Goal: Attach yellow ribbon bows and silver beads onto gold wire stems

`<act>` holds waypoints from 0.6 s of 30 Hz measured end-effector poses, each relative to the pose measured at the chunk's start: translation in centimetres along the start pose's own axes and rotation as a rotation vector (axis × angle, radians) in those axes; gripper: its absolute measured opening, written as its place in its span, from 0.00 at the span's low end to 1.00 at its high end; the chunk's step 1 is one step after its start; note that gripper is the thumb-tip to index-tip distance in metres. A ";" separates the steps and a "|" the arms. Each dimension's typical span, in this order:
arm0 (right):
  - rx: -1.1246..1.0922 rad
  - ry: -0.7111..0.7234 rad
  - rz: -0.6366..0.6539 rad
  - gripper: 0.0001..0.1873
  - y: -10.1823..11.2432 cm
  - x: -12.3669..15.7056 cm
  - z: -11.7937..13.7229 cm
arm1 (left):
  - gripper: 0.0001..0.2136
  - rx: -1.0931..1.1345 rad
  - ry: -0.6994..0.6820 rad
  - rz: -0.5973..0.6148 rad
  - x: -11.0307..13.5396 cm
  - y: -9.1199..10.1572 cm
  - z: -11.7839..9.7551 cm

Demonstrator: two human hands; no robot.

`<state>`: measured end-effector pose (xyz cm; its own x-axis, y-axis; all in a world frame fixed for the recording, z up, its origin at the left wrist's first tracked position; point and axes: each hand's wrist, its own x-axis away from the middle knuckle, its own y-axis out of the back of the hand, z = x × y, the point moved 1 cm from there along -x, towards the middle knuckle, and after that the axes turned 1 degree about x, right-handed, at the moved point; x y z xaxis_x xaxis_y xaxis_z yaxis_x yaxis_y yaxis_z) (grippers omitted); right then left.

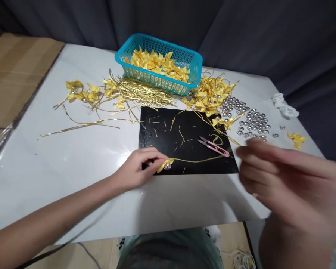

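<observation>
Left hand (145, 166) pinches yellow ribbon flower (170, 161) with silver bell (167, 166) over black mat (196, 123), near its front edge; gold cord (196, 161) runs from flower toward right hand (285, 183); right hand blurred, fingers curled, cannot tell whether gripping cord; pink thread snips (217, 147) on mat; blue basket (196, 71) behind; loose silver bells (256, 121) right of mat.
</observation>
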<state>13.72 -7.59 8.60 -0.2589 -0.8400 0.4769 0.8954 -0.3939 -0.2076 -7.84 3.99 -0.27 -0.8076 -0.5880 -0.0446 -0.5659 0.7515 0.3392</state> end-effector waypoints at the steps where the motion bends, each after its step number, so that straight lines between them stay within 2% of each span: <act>1: -0.061 -0.057 0.096 0.05 -1.5 -1.2 -0.4 | 0.10 0.067 0.067 -0.013 0.0 0.1 -0.2; 2: -0.071 -0.119 0.167 0.06 -2.7 -2.2 -1.0 | 0.10 0.132 0.123 -0.029 -0.1 0.2 -0.3; 5: 0.043 -0.150 0.144 0.11 -4.8 -3.8 -3.4 | 0.09 0.287 0.235 -0.069 0.0 0.0 -0.6; 10: 0.391 -0.038 0.059 0.17 -5.9 -3.8 -6.8 | 0.08 0.338 0.230 -0.091 0.1 -0.3 -0.2; 12: 0.440 0.002 0.042 0.17 -6.1 -3.7 -7.2 | 0.09 0.333 0.223 -0.075 0.1 -0.4 0.0; 18: 0.401 0.005 0.031 0.17 -6.5 -3.6 -7.0 | 0.09 0.357 0.277 -0.045 -0.1 -0.2 -0.4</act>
<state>6.25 -4.66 2.25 -0.2309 -0.8512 0.4713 0.9728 -0.1927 0.1286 -7.58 3.80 0.01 -0.7337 -0.6436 0.2180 -0.6601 0.7511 -0.0045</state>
